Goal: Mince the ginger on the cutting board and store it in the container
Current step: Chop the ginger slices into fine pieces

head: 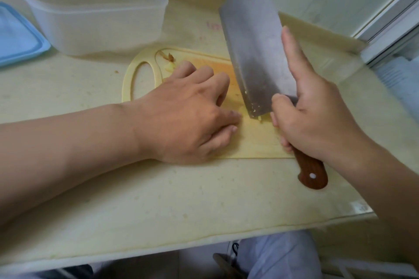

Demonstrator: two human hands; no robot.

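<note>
A pale yellow cutting board [256, 142] with an oval handle hole lies on the counter. My right hand [317, 115] grips the wooden handle of a steel cleaver [256, 52], index finger stretched along the blade, whose heel touches the board. Small ginger bits [259, 118] cling under the blade's corner. My left hand [192, 113] rests on the board just left of the blade with fingers curled, covering the ginger beneath. Ginger scraps [169, 61] lie near the board's handle. The translucent container [95, 11] stands open behind the board at the back left.
A blue lid [20, 38] lies at the far left beside the container. A window frame [390, 27] runs along the right. The counter's front edge [181, 249] is close to my body, with my legs below it.
</note>
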